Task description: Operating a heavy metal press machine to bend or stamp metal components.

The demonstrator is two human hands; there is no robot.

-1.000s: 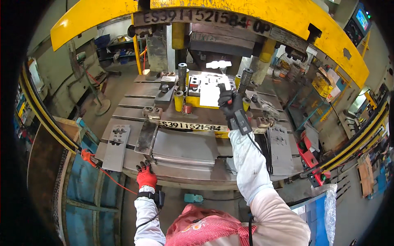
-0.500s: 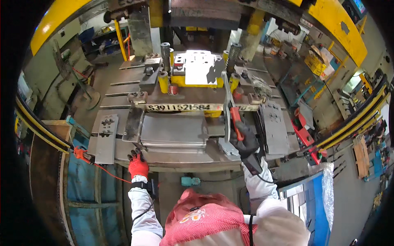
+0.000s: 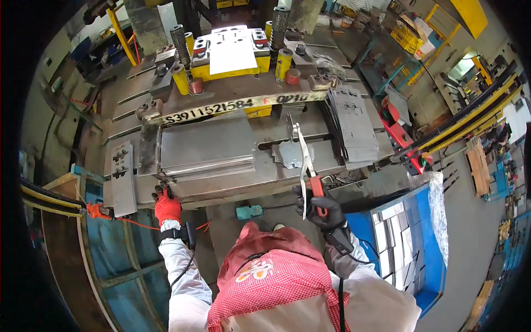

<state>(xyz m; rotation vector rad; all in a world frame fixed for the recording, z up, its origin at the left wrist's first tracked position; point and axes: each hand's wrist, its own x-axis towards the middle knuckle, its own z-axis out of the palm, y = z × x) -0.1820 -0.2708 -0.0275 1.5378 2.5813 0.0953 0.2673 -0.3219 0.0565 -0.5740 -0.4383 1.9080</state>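
Observation:
My right hand (image 3: 323, 212), in a dark glove, is closed around red-handled long-jawed pliers (image 3: 316, 193). The jaws point away from me, over a small pile of cut grey metal pieces (image 3: 293, 154); whether they pinch a piece I cannot tell. My left hand (image 3: 167, 206), in a red glove with dark fingertips, rests at the table's front edge with its fingers apart. Just beyond it lies a stack of flat grey metal sheets (image 3: 207, 145). Farther back, a bright flat sheet (image 3: 232, 52) lies on the yellow-based press die (image 3: 224, 72).
Cut-out sheets (image 3: 357, 124) are stacked at the table's right, and another cut-out sheet (image 3: 123, 180) lies at its left. A blue bin (image 3: 434, 271) with flat metal pieces stands near my right arm. Die posts (image 3: 279, 27) rise behind a lettered bar (image 3: 238, 108).
My right hand has drawn the pliers back toward me, away from the die. The dark cut piece seen over the bright sheet is gone from there. The view has shifted; my left hand stays at the edge.

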